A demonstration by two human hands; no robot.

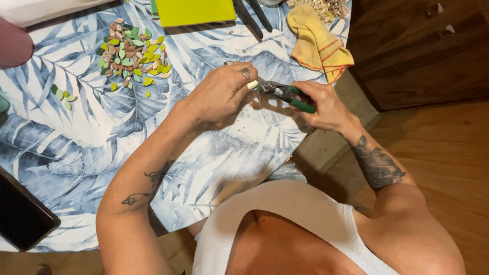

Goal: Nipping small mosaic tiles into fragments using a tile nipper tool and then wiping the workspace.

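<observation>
1. We see the left hand (220, 94) over the middle of the table (76, 147), the wrist bent and the forearm coming up from below at a slant.
2. Its fingers are curled close together, and the tips pinch a small pale piece (252, 85) at the head of the nippers (283, 93); a ring sits on one finger.
3. The right hand (325, 104) is just beside the left one, near the table's right edge, with the tattooed forearm coming in from the lower right.
4. Its fingers are wrapped around the green handles of the nippers, closed on them; how hard they squeeze, we cannot tell.
5. The nippers lie almost level between both hands, the metal head toward the left hand.
6. A heap of small leaf-shaped pieces (131, 53), green, pink and brown, lies well apart at the upper left.
7. A yellow cloth (318, 43) lies at the upper right edge, and a dark phone (23, 216) at the lower left.
</observation>
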